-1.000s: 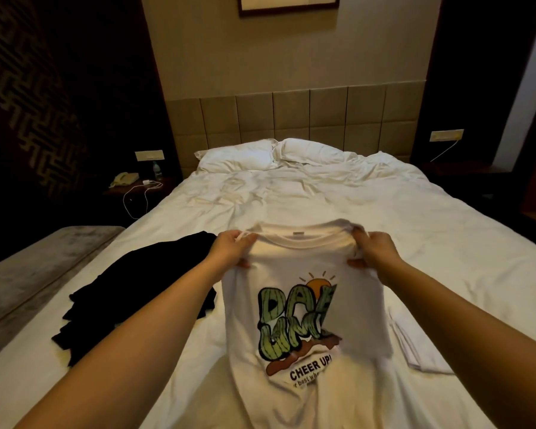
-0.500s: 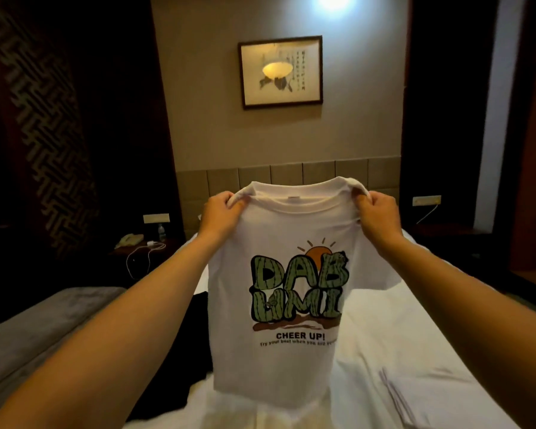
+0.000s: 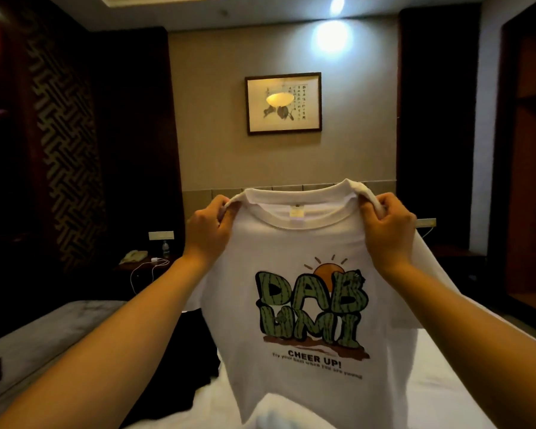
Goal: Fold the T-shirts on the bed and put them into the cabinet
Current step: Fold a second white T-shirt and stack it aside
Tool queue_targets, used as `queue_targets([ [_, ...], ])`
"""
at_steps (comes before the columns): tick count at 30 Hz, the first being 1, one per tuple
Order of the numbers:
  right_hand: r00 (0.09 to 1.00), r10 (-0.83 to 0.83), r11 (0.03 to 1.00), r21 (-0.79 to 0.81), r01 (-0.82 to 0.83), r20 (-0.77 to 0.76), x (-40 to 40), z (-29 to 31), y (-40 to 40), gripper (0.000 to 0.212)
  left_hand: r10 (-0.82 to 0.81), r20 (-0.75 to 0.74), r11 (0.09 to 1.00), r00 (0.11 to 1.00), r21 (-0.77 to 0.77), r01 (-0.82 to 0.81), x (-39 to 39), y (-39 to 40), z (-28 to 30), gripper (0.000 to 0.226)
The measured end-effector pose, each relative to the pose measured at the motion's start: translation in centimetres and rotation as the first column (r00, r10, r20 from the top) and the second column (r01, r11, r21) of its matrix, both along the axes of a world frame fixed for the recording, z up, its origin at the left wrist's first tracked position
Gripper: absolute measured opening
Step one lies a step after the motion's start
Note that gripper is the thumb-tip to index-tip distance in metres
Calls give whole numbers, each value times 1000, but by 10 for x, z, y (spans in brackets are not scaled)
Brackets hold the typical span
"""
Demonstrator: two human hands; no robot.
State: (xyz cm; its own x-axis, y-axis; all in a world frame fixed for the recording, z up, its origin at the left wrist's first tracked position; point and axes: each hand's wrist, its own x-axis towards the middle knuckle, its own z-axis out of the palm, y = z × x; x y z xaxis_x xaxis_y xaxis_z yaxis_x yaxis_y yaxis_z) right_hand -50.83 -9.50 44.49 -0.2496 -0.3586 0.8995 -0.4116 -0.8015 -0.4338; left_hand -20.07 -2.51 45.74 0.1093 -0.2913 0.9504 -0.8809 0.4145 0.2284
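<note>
A white T-shirt (image 3: 307, 243) with a green cactus-letter print and the words "CHEER UP!" hangs upright in front of me, print facing me. My left hand (image 3: 208, 230) grips its left shoulder beside the collar. My right hand (image 3: 387, 230) grips the right shoulder. The shirt's hem hangs just above the white bed (image 3: 464, 391). A black garment (image 3: 192, 351) lies on the bed at the lower left, partly hidden by my left arm and the shirt.
A grey bench (image 3: 44, 332) runs along the bed's left side. A nightstand (image 3: 143, 264) with a phone, bottle and white cable stands at the back left. A dark wooden cabinet opening (image 3: 529, 181) is at the far right. A framed picture (image 3: 283, 103) hangs on the wall.
Both hands have lifted the white T-shirt off the bed and hold it up higher. My view has tilted upward toward the wall, and the shirt now hangs spread out.
</note>
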Motion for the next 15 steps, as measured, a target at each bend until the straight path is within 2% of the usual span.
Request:
queue_targets([
  [3, 1000, -20, 994, -109, 18, -13, -5, -5, 18, 24, 22, 26, 994, 999, -103, -19, 3, 15, -3, 30],
  [6, 1000, -9, 992, -124, 7, -14, -7, -16, 27, 23, 16, 43, 996, 999, -85, -13, 5, 22, -15, 28],
  [12, 1000, 1, 1000, 6, -1, -31, -4, -60, 15, 25, 48, 1, 999, 999, 20, -48, 5, 25, -57, 26],
  [15, 998, 10, 994, 108, -4, -56, 3, -89, 9, 25, 112, -16, 986, 994, 126, -109, 9, 19, -86, 35],
])
